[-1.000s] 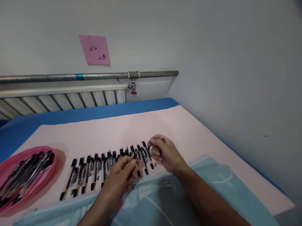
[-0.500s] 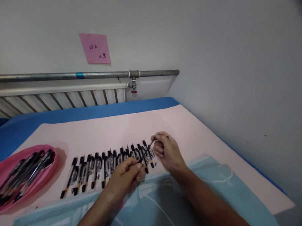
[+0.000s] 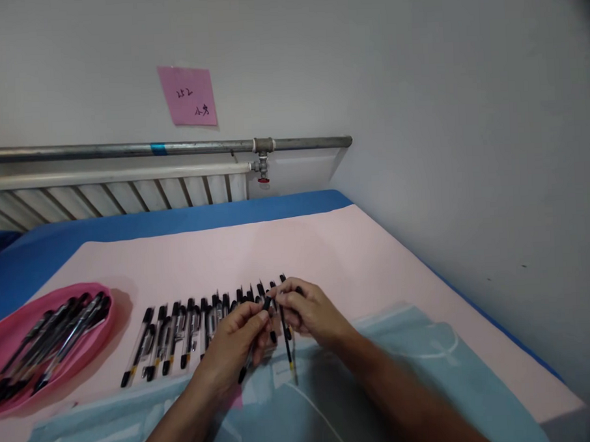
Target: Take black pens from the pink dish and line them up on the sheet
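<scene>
My left hand (image 3: 239, 337) is closed around a pen barrel (image 3: 243, 368), whose dark end sticks out below the fingers and whose black tip end shows at the thumb. My right hand (image 3: 308, 309) pinches a thin pen refill (image 3: 285, 335) by its upper end; it hangs down, dark with a yellowish section near the bottom. The fingertips of both hands are close together, partly hiding the pen tip. Behind and to the left, several disassembled pens (image 3: 137, 347) lie in a row, caps and clear barrels side by side. My hands cover the row's right part.
A pink oval tray (image 3: 111, 320) with several assembled-looking pens (image 3: 68, 338) stands at the left. A pink mat (image 3: 203, 257) covers the blue surface (image 3: 216, 216). Light blue cloth (image 3: 432, 352) lies along the near edge. Wall, pipe (image 3: 306, 143) and radiator (image 3: 98, 198) bound the back.
My right hand has moved left and slightly down to meet the left hand. The refill, earlier slanting between both hands at the barrel, now hangs from my right hand, apart from the barrel.
</scene>
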Available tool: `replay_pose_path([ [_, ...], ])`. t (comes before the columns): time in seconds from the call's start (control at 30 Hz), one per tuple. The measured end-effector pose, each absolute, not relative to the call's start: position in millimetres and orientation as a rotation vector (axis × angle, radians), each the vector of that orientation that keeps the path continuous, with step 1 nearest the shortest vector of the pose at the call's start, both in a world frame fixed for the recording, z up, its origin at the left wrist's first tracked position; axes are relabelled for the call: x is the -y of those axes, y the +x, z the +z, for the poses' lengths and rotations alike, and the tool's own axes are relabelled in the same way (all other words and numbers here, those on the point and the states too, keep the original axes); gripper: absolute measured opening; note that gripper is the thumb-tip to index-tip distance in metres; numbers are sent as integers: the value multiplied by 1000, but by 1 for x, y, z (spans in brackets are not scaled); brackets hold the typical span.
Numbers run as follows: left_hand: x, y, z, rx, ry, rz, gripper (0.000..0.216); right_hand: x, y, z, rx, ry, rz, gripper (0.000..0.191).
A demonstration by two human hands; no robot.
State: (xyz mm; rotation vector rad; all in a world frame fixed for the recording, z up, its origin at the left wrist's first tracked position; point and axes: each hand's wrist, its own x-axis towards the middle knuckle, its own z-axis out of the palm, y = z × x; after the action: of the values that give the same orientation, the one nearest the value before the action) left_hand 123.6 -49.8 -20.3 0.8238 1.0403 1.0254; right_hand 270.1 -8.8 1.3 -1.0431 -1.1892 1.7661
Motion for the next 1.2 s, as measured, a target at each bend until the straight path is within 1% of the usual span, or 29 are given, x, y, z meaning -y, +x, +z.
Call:
replay_pose_path([
  [0.13,53,130,-19,-1013,785,1015,21,18,259,-4,1226,-999,1804,8],
  [0.27,55,131,-17,-1016,759,1007,23,10,264,-3,1156,-1009,1704,11],
  [0.4,54,127,-11,-1084,744,1030,29,-20,297,-4,1049,-1091,1481,10],
  [0.47,53,125,-8,-1085,724,1033,31,-36,318,-7,1104,-1229,1378,10],
  [0.53,52,123,-6,-1076,710,1020,31,-47,333,-12,1239,-1398,1249,9],
  [0.6,51,123,-5,-1072,708,993,30,-53,341,-17,1490,-1528,1036,11],
  [0.7,52,123,-5,-1068,715,969,28,-54,337,-24,1801,-1591,805,13],
  [0.93,52,124,-8,-1086,734,954,28,-57,319,-34,1918,-1575,809,12],
  [1.2,55,125,-5,-1082,772,925,28,-54,317,-38,1895,-1538,822,15],
])
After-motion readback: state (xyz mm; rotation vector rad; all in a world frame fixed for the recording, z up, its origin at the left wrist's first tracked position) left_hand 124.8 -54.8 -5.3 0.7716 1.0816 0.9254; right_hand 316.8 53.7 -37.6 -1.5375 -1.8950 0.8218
